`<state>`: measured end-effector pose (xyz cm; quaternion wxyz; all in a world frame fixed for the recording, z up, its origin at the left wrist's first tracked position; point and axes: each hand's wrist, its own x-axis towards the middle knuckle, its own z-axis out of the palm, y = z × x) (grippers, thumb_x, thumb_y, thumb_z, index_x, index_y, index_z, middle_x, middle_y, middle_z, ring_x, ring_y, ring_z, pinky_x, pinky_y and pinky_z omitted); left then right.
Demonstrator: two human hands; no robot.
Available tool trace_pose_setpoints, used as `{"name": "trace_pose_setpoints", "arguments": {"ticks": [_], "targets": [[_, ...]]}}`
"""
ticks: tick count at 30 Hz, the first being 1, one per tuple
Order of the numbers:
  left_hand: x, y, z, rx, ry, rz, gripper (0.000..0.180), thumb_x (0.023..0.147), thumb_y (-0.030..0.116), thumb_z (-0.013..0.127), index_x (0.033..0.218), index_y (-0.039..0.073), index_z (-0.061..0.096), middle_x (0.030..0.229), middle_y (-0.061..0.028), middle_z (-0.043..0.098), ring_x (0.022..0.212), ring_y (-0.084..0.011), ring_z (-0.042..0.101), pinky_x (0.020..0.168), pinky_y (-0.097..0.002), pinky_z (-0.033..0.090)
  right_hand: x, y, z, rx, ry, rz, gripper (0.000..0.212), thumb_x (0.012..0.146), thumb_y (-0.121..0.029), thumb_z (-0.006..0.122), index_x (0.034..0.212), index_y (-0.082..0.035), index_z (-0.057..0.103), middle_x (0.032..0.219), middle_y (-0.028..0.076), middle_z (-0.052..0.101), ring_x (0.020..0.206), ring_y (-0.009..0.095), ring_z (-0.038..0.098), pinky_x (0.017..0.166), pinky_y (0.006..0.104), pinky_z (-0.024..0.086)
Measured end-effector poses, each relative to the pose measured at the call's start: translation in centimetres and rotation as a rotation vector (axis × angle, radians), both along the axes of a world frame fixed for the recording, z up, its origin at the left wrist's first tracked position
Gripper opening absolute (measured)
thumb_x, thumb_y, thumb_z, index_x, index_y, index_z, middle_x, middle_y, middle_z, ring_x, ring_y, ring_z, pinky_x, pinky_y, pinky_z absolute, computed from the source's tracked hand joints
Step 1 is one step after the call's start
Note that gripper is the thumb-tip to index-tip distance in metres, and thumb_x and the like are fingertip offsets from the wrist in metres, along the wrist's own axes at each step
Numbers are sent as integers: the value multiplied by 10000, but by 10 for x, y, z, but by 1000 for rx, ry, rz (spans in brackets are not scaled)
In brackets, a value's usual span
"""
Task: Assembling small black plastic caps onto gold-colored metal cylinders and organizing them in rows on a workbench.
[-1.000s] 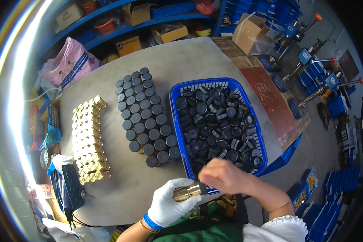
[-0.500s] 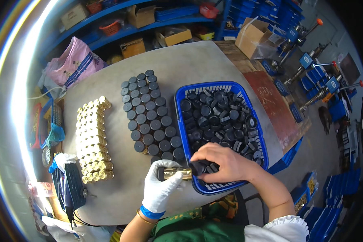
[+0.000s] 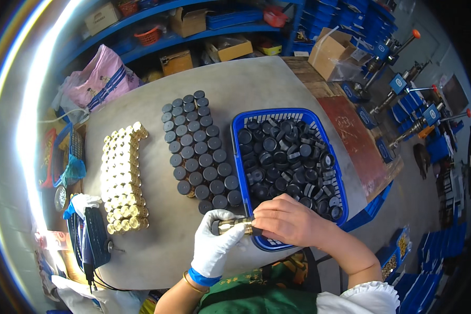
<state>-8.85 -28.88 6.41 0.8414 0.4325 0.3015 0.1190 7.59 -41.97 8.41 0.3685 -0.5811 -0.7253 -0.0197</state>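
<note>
In a white glove, my left hand (image 3: 217,243) is closed around a short brass cylinder (image 3: 230,226) with a black cap on its left end. My bare right hand (image 3: 295,222) pinches a black round cap (image 3: 256,230) against the cylinder's right end; its fingers hide most of that cap. Both hands meet over the near left corner of a blue plastic basket (image 3: 238,175), which holds many loose black caps (image 3: 282,152). Left of the basket, black-capped pieces (image 3: 196,138) stand upright in close rows. Further left lies a block of bare brass pieces (image 3: 123,178).
All this rests on a grey tabletop (image 3: 256,78). A dark blue container (image 3: 91,235) with a tool stands at the left edge. Beyond are a pink bag (image 3: 102,78) and shelves with boxes. A cardboard box (image 3: 332,52) and blue lever presses (image 3: 397,83) stand at the right.
My right hand has moved slightly left and closed in on the cylinder's right end, bringing the cap against it. The view has shifted slightly.
</note>
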Motion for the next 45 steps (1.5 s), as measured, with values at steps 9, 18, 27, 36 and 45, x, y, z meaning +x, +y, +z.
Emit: {"name": "trace_pose_setpoints", "arguments": {"ticks": [9, 18, 27, 36, 45], "targets": [[-4, -10, 8, 130, -100, -26, 393, 769, 36, 769, 1040, 25, 484, 1059, -123, 622, 922, -159, 624, 797, -298, 537, 4, -9, 7, -350, 339, -72, 457, 749, -393, 778, 964, -16, 634, 777, 96, 653, 738, 239, 621, 753, 353, 483], [-4, -3, 10, -7, 35, -70, 372, 806, 62, 727, 1063, 18, 461, 887, -110, 621, 625, -155, 617, 541, -258, 519, -6, -8, 4, -29, -51, 56, 376, 729, -156, 700, 1071, -56, 579, 1036, 50, 610, 1027, 201, 568, 821, 361, 462], [-9, -13, 14, 229, -67, -45, 417, 757, 77, 785, 1052, 17, 497, 1042, -115, 630, 943, -160, 619, 839, -316, 526, -7, -13, -2, -276, 366, -96, 309, 832, -345, 704, 857, -40, 654, 753, 65, 639, 716, 248, 590, 739, 344, 458], [-12, -8, 14, 287, -77, -58, 445, 739, 47, 797, 1065, 8, 497, 1062, -125, 631, 953, -167, 627, 850, -316, 527, -7, -5, 4, -5, 168, -78, 502, 751, -400, 768, 1059, -44, 594, 894, 49, 656, 748, 232, 624, 785, 360, 443], [-22, 2, 20, 707, -247, -54, 493, 727, 65, 811, 1103, -5, 500, 1083, -133, 621, 982, -176, 620, 857, -310, 513, -10, -1, 1, -729, 1084, 57, 695, 1019, -488, 260, 757, 22, 653, 702, 96, 680, 678, 152, 646, 675, 291, 501]]}}
